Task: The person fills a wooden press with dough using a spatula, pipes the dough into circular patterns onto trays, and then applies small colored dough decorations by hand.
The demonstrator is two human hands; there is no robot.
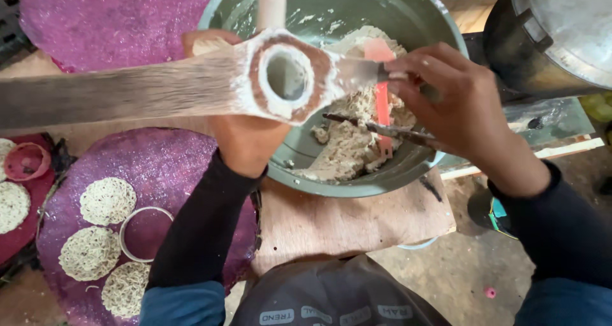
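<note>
Bracing the wooden press [191, 84] at frame centre, left hand [245, 138] grips it while right hand [456, 106] pinches a pink scraper [381, 96] over the dough-filled green basin [357, 179].

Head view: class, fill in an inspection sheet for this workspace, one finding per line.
Surface: wooden board bearing a green basin.
Job's things: pale dough in the basin; wooden press with a round hole above it; pink scraper.
Clutter: round noodle discs and a metal ring on a purple mat; red cup.
Fingers: left hand under the press; right hand pinches the scraper's handle.
Cables: nothing seen.
Surroundings: metal pot at right; dirty floor.
</note>
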